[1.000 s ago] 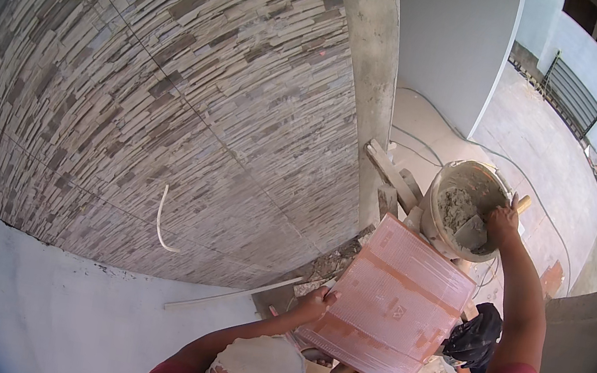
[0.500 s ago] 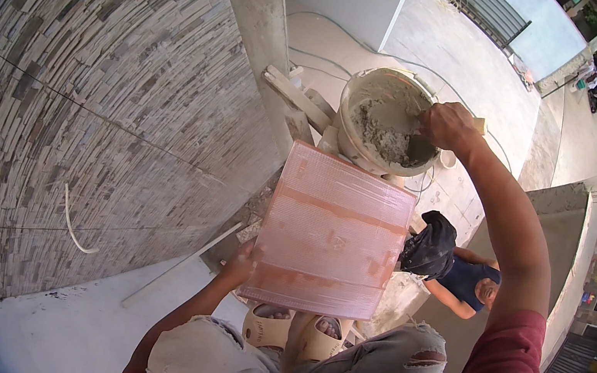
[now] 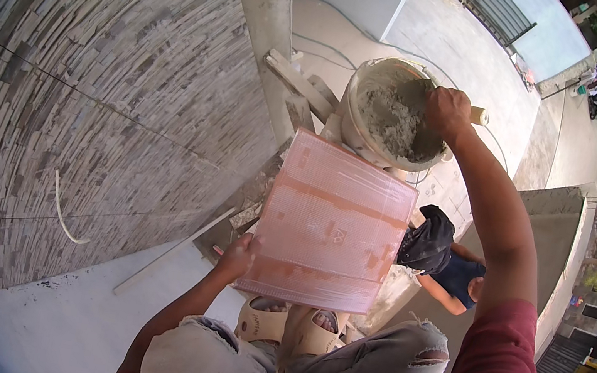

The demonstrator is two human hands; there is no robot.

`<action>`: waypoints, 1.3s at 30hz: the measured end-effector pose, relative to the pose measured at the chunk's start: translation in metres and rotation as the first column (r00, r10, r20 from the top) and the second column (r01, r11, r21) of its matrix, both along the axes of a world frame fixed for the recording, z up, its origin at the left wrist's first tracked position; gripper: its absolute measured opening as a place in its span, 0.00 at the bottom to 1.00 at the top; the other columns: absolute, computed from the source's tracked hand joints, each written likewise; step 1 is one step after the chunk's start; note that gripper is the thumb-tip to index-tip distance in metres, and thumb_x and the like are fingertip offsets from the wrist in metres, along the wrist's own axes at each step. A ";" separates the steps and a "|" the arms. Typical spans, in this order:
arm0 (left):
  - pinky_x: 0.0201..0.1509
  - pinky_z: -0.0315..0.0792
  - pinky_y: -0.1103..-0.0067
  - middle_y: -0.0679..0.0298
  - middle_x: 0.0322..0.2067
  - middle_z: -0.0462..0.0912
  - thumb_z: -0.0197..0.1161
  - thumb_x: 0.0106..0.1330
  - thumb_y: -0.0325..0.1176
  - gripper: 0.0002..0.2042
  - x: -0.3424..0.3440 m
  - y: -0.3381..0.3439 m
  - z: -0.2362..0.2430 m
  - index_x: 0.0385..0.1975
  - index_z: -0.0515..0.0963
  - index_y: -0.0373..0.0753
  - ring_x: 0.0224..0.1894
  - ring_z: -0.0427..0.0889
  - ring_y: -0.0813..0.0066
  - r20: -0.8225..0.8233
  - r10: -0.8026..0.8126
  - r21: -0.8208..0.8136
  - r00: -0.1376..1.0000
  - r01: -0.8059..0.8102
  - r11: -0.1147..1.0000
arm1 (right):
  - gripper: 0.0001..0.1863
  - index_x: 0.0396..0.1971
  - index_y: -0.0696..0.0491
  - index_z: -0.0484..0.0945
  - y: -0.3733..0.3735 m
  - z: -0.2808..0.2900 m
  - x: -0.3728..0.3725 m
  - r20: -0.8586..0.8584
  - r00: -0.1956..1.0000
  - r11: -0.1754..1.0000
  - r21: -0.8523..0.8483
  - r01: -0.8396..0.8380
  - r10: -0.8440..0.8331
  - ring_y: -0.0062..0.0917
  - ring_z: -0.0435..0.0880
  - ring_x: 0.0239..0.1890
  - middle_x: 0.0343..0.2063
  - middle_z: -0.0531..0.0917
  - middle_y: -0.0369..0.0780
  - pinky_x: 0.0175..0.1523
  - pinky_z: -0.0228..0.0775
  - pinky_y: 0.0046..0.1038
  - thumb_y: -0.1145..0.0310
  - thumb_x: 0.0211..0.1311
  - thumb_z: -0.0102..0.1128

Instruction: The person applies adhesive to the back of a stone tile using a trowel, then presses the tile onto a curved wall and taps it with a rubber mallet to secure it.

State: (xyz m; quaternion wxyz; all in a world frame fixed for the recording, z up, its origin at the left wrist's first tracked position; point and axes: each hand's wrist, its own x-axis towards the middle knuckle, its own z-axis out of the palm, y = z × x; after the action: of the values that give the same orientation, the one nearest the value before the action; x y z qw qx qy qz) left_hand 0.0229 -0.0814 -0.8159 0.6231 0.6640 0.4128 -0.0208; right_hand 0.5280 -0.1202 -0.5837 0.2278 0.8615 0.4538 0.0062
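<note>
A square reddish tile (image 3: 331, 227), its ribbed back facing up, lies tilted above my knees. My left hand (image 3: 238, 257) grips its lower left edge, fingers hidden underneath. Beyond the tile's far edge stands a bucket (image 3: 352, 121) with wet grey mortar (image 3: 395, 120) inside. My right hand (image 3: 446, 115) is closed around a trowel at the bucket's right rim. The trowel's pale handle end (image 3: 479, 116) sticks out past my fist, while its blade is in the bucket and hard to make out against the mortar.
A stacked-stone wall (image 3: 109, 102) rises on the left, with wood pieces (image 3: 299, 86) beside the bucket. Another person (image 3: 452, 277) in a dark top is below to the right, near a low concrete wall (image 3: 556, 235). A hose (image 3: 342, 12) crosses the floor behind.
My right hand has turned and shifted slightly with the trowel, so more of its handle shows. The tile has tilted a little, and the person below has moved slightly.
</note>
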 end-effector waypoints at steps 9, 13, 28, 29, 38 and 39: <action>0.37 0.70 0.70 0.56 0.23 0.74 0.51 0.76 0.47 0.21 0.007 0.004 0.035 0.34 0.73 0.30 0.28 0.70 0.72 -0.047 -0.006 -0.027 0.999 0.005 1.000 | 0.12 0.26 0.48 0.87 -0.036 0.018 -0.037 -0.043 0.984 0.985 -0.010 -0.171 0.170 0.38 0.88 0.35 0.28 0.87 0.43 0.42 0.79 0.35 0.66 0.62 0.54; 0.35 0.68 0.71 0.59 0.22 0.72 0.51 0.77 0.46 0.21 0.000 0.003 0.016 0.33 0.73 0.30 0.27 0.68 0.74 0.011 -0.022 0.041 1.000 0.022 0.999 | 0.12 0.27 0.48 0.87 -0.035 0.003 -0.043 -0.069 0.990 0.975 -0.178 -0.135 0.125 0.36 0.89 0.36 0.30 0.88 0.43 0.41 0.80 0.35 0.66 0.64 0.54; 0.35 0.66 0.77 0.68 0.23 0.69 0.52 0.77 0.45 0.19 0.008 0.005 0.041 0.33 0.72 0.33 0.29 0.65 0.82 -0.041 0.001 -0.072 0.999 -0.004 0.997 | 0.10 0.32 0.45 0.88 0.009 -0.028 0.023 0.144 0.965 0.926 -0.342 -0.159 0.219 0.28 0.89 0.39 0.33 0.89 0.37 0.41 0.79 0.31 0.64 0.63 0.57; 0.35 0.66 0.77 0.68 0.23 0.69 0.51 0.77 0.45 0.19 0.005 0.005 0.029 0.33 0.72 0.33 0.29 0.64 0.82 -0.001 0.014 -0.066 1.000 -0.014 0.998 | 0.10 0.32 0.45 0.88 0.007 -0.040 0.025 0.127 0.966 0.921 -0.350 -0.170 0.227 0.28 0.89 0.39 0.34 0.89 0.37 0.42 0.79 0.31 0.64 0.64 0.57; 0.35 0.67 0.76 0.68 0.24 0.72 0.51 0.78 0.45 0.19 -0.002 0.001 0.014 0.34 0.73 0.32 0.29 0.66 0.81 0.007 0.030 -0.104 1.000 -0.030 0.994 | 0.10 0.35 0.50 0.86 -0.016 -0.027 0.017 -0.285 0.954 0.981 -0.142 -0.135 0.090 0.42 0.86 0.44 0.36 0.87 0.46 0.51 0.79 0.40 0.64 0.58 0.61; 0.36 0.68 0.77 0.68 0.25 0.73 0.51 0.78 0.45 0.19 0.001 0.003 0.016 0.35 0.74 0.32 0.29 0.67 0.81 -0.001 0.027 -0.099 1.000 -0.027 0.995 | 0.10 0.35 0.51 0.86 -0.013 -0.031 0.012 -0.311 0.948 0.988 -0.114 -0.101 0.061 0.43 0.86 0.44 0.36 0.87 0.46 0.50 0.79 0.40 0.64 0.56 0.62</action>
State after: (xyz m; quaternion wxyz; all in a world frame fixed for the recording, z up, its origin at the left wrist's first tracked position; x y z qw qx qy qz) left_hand 0.0238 -0.0780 -0.7997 0.6555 0.6267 0.4201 -0.0327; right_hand 0.5398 -0.1333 -0.6144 0.2089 0.8162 0.5181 -0.1475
